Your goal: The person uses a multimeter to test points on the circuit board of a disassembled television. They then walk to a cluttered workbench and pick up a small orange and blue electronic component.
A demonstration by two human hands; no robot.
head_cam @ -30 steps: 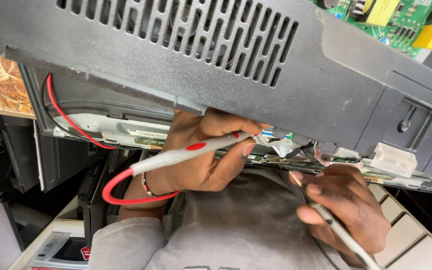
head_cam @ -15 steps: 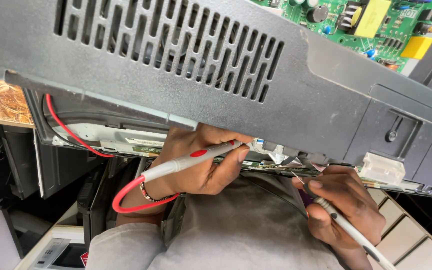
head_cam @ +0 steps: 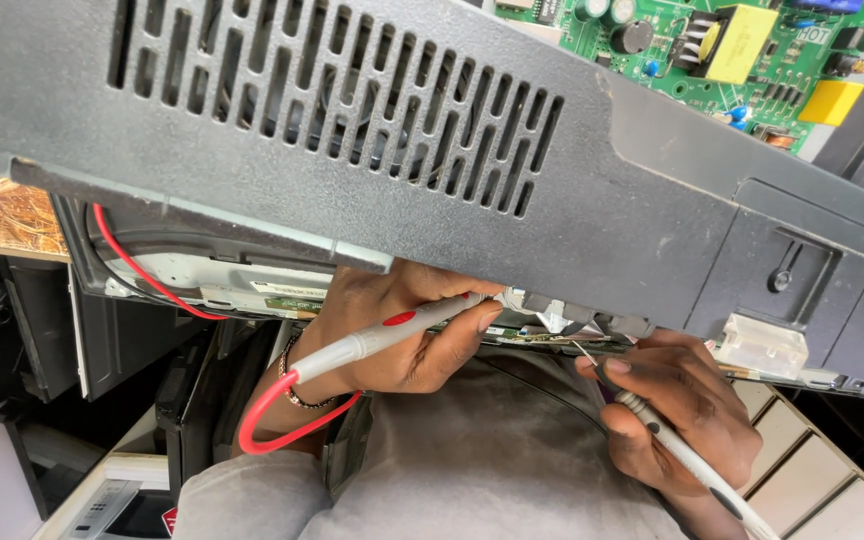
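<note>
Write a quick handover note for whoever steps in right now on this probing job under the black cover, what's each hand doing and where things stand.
Left hand: grips the red-marked probe, tip hidden under the black vented cover; its red lead loops below the wrist.
Right hand: grips the second probe, needle tip at the narrow board strip along the cover's lower edge.
Done: both probes are brought to the strip.
Left: no meter in view, so no reading can be confirmed. A green circuit board lies exposed at top right.
</note>
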